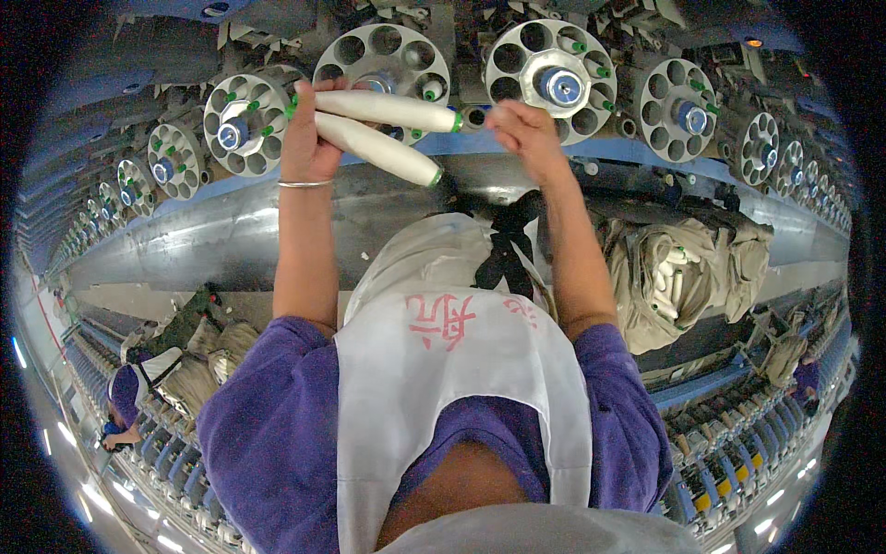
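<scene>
My left hand point(310, 143) is closed around two white yarn bobbins with green ends. The upper bobbin point(383, 109) points right, and the lower bobbin point(380, 150) slants down to the right, so their far ends spread apart. To the right of those ends is my right hand point(524, 131), apart from both bobbins. Its fingers are curled and pinched together; whether a thread is between them is too fine to see. Right behind my hands stand two round bobbin magazines, the left magazine point(332, 63) partly covered by the bobbins and the right magazine point(503, 57) holding several green-tipped bobbins.
More round magazines point(652, 97) line the machine on both sides. A metal ledge point(221, 231) runs below them. At right, an open cloth sack point(637, 277) holds several white bobbins. Behind me are rows of spindles point(738, 462). Another person point(127, 392) is at far left, another point(807, 377) at far right.
</scene>
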Demonstrator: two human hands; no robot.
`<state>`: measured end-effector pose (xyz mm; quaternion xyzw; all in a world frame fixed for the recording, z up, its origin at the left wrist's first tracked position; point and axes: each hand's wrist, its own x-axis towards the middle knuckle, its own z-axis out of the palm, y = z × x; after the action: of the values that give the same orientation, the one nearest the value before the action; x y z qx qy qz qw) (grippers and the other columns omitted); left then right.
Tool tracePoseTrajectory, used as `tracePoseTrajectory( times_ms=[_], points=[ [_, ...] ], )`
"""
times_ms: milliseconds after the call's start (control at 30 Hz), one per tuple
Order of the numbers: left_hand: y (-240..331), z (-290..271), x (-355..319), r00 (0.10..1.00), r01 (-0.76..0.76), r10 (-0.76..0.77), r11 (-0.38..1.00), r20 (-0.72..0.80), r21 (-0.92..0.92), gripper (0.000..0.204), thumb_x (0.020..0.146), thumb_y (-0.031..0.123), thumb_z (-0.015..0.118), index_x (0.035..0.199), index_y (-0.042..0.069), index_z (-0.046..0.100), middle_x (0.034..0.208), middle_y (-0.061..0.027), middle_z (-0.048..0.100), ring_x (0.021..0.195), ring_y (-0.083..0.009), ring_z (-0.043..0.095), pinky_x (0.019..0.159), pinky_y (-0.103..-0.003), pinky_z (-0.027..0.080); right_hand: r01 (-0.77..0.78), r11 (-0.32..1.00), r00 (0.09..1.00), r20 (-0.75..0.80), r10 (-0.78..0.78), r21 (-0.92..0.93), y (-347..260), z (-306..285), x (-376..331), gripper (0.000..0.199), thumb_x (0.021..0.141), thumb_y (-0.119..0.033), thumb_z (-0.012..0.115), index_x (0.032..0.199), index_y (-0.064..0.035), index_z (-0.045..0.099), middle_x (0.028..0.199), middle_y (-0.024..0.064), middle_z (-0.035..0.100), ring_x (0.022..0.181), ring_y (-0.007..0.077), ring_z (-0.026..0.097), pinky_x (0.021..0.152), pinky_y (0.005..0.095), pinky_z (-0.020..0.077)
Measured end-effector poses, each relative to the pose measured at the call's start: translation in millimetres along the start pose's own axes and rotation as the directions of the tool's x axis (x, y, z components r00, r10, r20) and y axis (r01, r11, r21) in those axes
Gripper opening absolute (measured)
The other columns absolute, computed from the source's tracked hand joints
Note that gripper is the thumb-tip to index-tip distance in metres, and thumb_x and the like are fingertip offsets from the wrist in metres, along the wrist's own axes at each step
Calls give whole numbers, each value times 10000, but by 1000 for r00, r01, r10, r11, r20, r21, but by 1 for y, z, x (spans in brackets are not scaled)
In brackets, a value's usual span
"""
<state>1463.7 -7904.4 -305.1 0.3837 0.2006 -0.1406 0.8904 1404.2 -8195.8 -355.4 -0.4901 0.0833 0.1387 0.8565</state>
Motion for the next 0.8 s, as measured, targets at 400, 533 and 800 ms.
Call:
tracePoseTrajectory(
  times_ms=[400,533,800],
  points=[
    [8,-4,5,999,44,-44,999,13,7,363,861,388,584,947,36,555,1057,-128,584,1066,-379,542,798,-651,466,-52,610,948,-231,-218,-790,7,20,25,377,817,-289,619,1157,-136,564,647,24,579,487,123,473,481,233,386],
    [18,-12,8,997,-70,66,981,31,183,372,871,382,583,981,27,564,1055,-146,590,1034,-321,568,740,-543,538,26,914,998,-62,-1,404,-30,-32,14,360,905,-404,516,780,-88,634,523,-23,407,411,75,341,404,233,258],
    [-54,18,61,829,-514,555,803,-66,301,200,784,49,683,970,8,619,960,-107,651,821,-204,619,649,-346,555,-57,859,968,237,-76,508,-19,43,25,530,887,-563,426,608,-118,492,495,-37,307,405,71,250,430,233,208]
  ],
)
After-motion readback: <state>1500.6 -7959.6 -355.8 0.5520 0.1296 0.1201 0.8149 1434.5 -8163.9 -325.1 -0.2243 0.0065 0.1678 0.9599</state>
